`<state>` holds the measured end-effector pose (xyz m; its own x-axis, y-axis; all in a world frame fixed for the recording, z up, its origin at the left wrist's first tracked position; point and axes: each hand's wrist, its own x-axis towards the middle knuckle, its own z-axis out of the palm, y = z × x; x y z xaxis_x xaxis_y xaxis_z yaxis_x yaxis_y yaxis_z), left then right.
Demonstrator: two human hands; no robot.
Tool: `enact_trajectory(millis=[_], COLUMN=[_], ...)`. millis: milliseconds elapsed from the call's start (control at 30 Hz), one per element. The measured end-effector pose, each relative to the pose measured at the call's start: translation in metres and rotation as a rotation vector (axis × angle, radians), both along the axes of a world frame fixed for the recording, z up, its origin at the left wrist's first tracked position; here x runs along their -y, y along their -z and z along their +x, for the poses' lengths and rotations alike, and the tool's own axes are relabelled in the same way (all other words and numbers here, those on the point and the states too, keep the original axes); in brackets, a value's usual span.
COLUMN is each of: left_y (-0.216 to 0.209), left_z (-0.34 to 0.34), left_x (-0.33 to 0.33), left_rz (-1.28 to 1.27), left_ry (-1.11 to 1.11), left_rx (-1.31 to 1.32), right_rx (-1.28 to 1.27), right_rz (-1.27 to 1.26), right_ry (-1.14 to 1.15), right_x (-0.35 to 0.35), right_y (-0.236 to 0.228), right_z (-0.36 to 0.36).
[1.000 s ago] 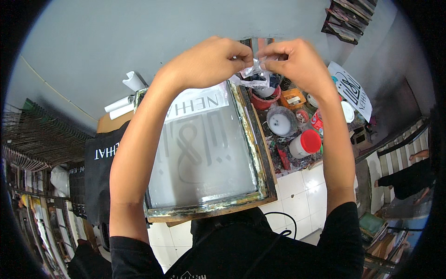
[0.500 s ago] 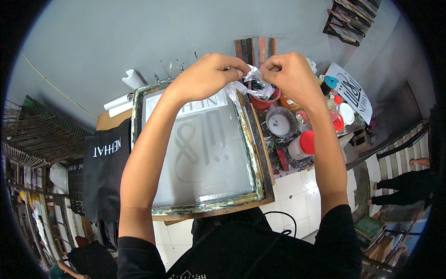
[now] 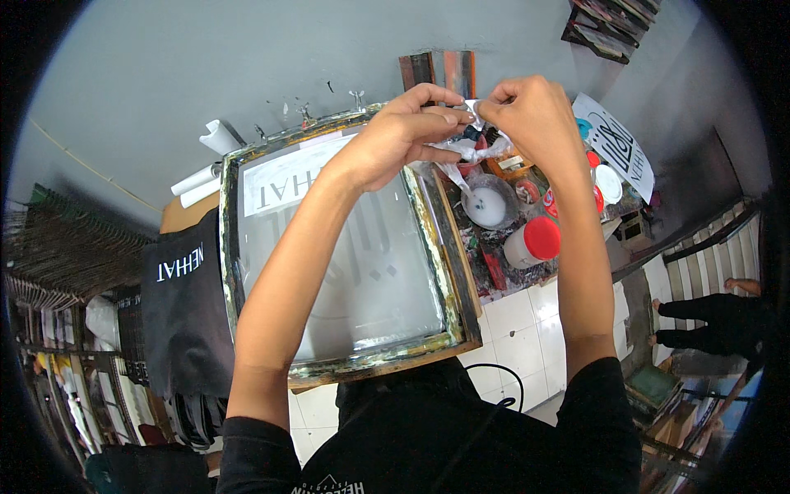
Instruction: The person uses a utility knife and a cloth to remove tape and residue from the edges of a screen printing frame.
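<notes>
Above the screen-printing frame's (image 3: 451, 288) far right corner, my left hand (image 3: 403, 136) has its fingers spread, with the fingertips at a crumpled strip of white film (image 3: 494, 148). My right hand (image 3: 527, 107) pinches a white piece of this strip between thumb and fingers. One end hangs toward a grey tub of whitish liquid (image 3: 487, 206). Below my left forearm lies the frame's pale mesh (image 3: 370, 305), with dark curved lettering showing through. A white lettered sheet (image 3: 280, 185) is at the mesh's far end, partly covered by my left hand.
Right of the frame, a stained table holds a red-lidded jar (image 3: 533, 243) and several containers. Two squeegees (image 3: 459, 74) lean against the wall. A black printed cloth (image 3: 185, 305) hangs at left, near white paper rolls (image 3: 197, 189). Another person (image 3: 708, 317) is at far right.
My left hand has gone from a pinch to spread fingers. Both hands have shifted slightly right, and the strip now hangs lower, near the grey tub. The whole view has shifted a little.
</notes>
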<state>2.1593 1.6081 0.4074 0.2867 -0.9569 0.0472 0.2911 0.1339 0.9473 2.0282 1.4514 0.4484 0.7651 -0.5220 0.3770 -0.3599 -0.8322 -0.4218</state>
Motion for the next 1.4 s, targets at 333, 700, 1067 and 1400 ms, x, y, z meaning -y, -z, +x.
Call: enact_trajectory(millis=[333,700,1067,1400], left_y=[0.049,0.054,0.058,0.078], left_z=[-0.035,-0.065,-0.052,-0.045], left_x=[0.033,0.031,-0.054,-0.206], left_rz=[-0.204,-0.313,-0.470,-0.317], left_ry=[0.016,0.010,-0.085,-0.434], left_rx=[-0.502,-0.832,-0.756,-0.465], right_rx=[-0.149,-0.089,-0.036,-0.138], right_rz=[-0.233,-0.132,0.088,0.211], right_ry=[0.222,0.229,0.167,0.110], right_x=[0.020,0.045,0.060,0.113], right_y=[0.012,0.025,0.016,0.061], right_z=[-0.013,-0.033,-0.056,-0.079])
